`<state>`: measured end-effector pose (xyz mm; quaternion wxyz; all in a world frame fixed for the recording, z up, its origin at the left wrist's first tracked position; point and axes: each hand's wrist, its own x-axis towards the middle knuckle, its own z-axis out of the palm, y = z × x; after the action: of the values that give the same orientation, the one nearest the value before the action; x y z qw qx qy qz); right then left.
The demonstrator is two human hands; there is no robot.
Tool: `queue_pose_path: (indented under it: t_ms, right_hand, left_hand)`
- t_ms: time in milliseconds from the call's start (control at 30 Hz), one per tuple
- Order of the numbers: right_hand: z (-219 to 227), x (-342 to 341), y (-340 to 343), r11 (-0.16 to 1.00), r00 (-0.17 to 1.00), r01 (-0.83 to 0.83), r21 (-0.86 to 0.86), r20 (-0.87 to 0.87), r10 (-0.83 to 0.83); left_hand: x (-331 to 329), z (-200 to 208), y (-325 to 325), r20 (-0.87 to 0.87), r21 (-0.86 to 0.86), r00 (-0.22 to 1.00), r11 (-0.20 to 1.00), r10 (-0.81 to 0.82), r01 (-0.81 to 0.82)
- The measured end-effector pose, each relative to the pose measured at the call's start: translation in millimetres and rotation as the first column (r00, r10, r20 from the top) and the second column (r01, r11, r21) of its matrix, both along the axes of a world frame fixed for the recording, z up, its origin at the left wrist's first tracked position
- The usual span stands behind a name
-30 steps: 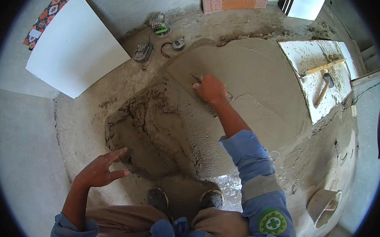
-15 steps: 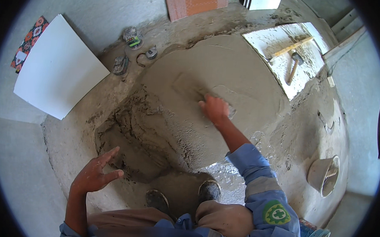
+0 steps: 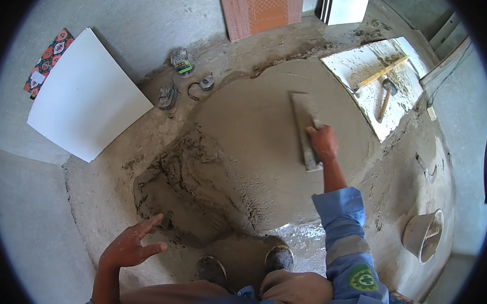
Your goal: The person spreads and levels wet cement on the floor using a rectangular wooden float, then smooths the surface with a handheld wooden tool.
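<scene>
My right hand [image 3: 324, 141] is closed round the handle of a long rectangular plastering trowel [image 3: 304, 112], whose blade lies on smooth wet mortar [image 3: 250, 111]. The blade points away from me, close to the laid tile on the right. My left hand [image 3: 133, 245] hangs in the air at the lower left, thumb and fingers apart, holding nothing. Below it and to its right is rough, broken mortar [image 3: 184, 195] beside the smooth part. The handle itself is mostly hidden under my right hand.
A mortar-smeared white tile [image 3: 365, 103] carries a rubber mallet [image 3: 386, 98] and a wooden-handled bar [image 3: 383, 72]. Large white tile [image 3: 91, 99] leans at the left wall. Power tools [image 3: 169, 96] and a tape measure [image 3: 207, 82] lie nearby. A bucket [image 3: 414, 235] stands right; my boots [image 3: 278, 258] are below.
My right hand has swept the trowel to the right over the mortar, and its blade has turned to point away from me. The whole view has shifted slightly; my left hand stays raised.
</scene>
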<state>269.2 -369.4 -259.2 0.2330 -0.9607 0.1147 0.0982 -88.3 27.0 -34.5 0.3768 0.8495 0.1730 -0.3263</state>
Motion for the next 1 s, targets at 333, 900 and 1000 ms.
queue_pose_path:
  t_ms: [333,900,1000]
  right_hand:
    - [-12,-29,210,0.787,0.797,-0.595,0.163,-0.008,0.604]
    - [-3,157,62,0.961,0.969,-0.213,-0.178,0.084,0.23]
    - [-2,173,47,0.975,0.985,-0.114,-0.19,0.103,0.135]
  left_hand:
    - [-3,-13,6,-0.025,0.031,0.999,0.999,0.039,-0.038]
    - [-4,-44,30,-0.223,-0.036,0.966,0.989,0.131,-0.143]
    - [-1,-49,33,-0.209,-0.048,0.97,0.99,0.123,-0.135]
